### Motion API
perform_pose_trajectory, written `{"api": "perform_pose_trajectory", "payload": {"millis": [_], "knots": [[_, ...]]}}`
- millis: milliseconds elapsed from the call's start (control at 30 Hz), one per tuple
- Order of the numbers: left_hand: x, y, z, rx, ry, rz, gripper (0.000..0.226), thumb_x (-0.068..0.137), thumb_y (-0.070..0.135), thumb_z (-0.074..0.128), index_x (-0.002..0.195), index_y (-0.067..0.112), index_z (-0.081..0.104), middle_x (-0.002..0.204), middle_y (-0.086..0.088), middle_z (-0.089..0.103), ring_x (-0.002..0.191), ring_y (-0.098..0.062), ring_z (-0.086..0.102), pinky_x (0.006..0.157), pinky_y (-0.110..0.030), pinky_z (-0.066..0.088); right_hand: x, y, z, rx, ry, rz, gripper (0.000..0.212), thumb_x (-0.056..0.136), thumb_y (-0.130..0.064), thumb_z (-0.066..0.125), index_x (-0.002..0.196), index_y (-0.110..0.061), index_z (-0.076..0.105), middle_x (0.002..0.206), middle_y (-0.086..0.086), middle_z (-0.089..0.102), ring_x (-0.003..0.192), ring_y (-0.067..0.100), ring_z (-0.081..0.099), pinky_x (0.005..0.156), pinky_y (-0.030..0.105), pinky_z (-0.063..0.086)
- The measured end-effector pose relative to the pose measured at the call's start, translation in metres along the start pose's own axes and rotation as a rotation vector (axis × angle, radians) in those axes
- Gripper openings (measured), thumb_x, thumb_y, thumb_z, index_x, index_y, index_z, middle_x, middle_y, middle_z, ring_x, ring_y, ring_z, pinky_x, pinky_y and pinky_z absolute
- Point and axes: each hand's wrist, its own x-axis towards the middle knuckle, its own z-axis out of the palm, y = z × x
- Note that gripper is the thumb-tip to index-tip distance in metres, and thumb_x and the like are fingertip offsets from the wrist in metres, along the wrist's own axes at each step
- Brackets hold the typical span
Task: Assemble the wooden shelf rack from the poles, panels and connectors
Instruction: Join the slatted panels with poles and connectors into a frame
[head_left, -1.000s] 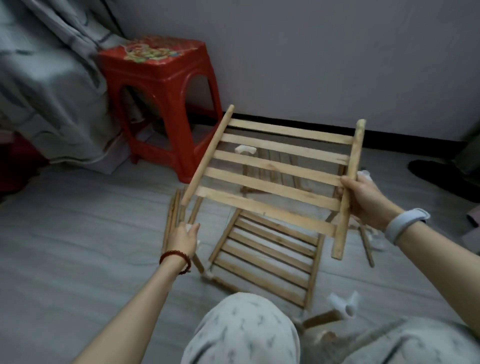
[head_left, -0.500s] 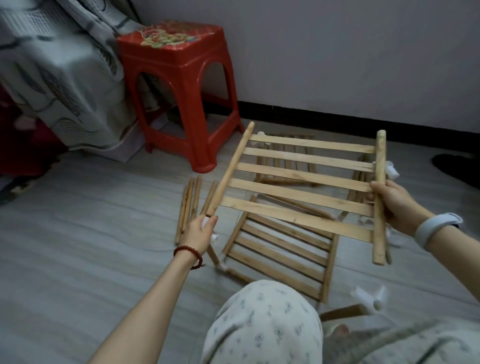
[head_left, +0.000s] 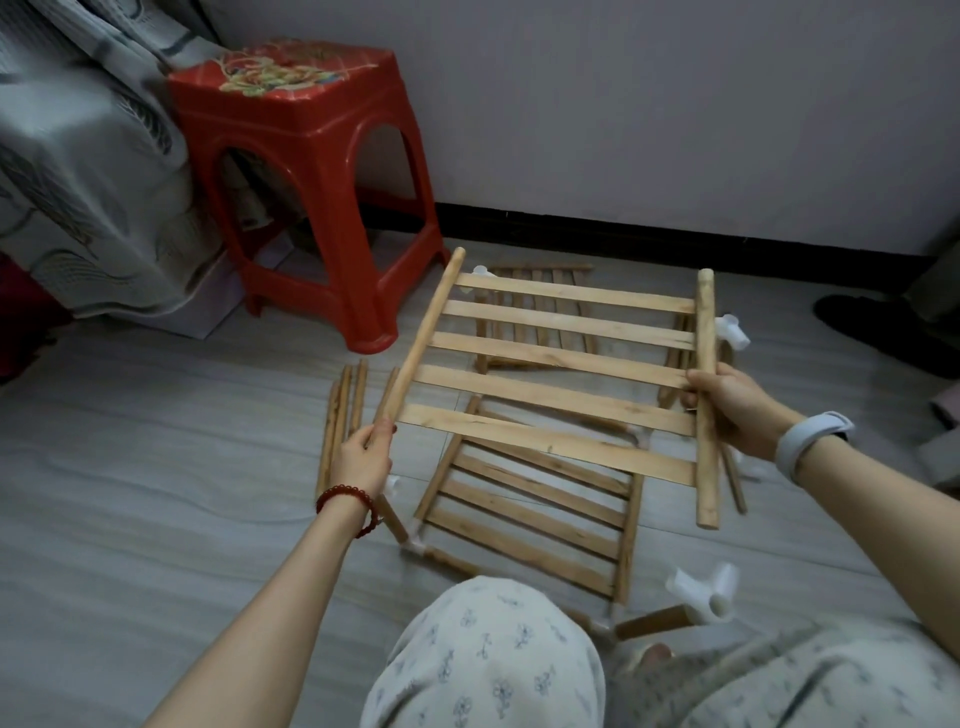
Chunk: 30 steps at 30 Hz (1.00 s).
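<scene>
You held the slatted panel (head_left: 561, 384) above the floor, your left hand (head_left: 363, 457) gripping its rail end at 8 o'clock, your right hand (head_left: 737, 405) wrapped round the rail at 3 o'clock. Five pale slats between two round rails: probably light, stiff; best gripped by the rails.

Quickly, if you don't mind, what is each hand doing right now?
Left hand: grips the near end of the left rail of the slatted panel.
Right hand: fingers curled round the panel's right rail.
</scene>
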Motion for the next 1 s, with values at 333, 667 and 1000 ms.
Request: {"api": "perform_pose_trajectory", "payload": {"millis": [333,667,1000], "knots": [[-0.002,-0.002,0.005,-0.159,0.078,-0.052,0.045,0.100,0.046,0.021,0.077,0.026,0.055,0.059,0.006,0.051,0.052,-0.006,0.047,0.040,-0.017,0.040,0.001,0.007,0.007,-0.127,0.190,-0.129,0.011,0.097,-0.023,0.043,0.093,-0.014,0.047,0.075,0.005,0.049,0.064,0.016,0.047,0.059,0.029,0.042],[-0.008,-0.004,0.005,-0.290,0.152,-0.110,0.045,0.096,0.048,0.036,0.072,0.016,0.057,0.055,-0.001,0.052,0.048,-0.012,0.048,0.045,-0.022,0.041,-0.004,0.013,0.013,-0.155,0.205,-0.143,0.015,0.098,-0.025,0.040,0.090,-0.013,0.046,0.073,0.006,0.048,0.061,0.017,0.045,0.055,0.028,0.038],[-0.010,-0.008,0.000,-0.178,0.040,-0.044,0.059,0.094,0.052,0.032,0.054,0.011,0.048,0.046,0.002,0.048,0.049,-0.016,0.045,0.055,-0.026,0.038,-0.010,0.021,0.004,-0.244,0.185,-0.110,0.017,0.097,-0.025,0.041,0.085,-0.016,0.047,0.076,0.008,0.051,0.067,0.021,0.048,0.061,0.033,0.043]]}}
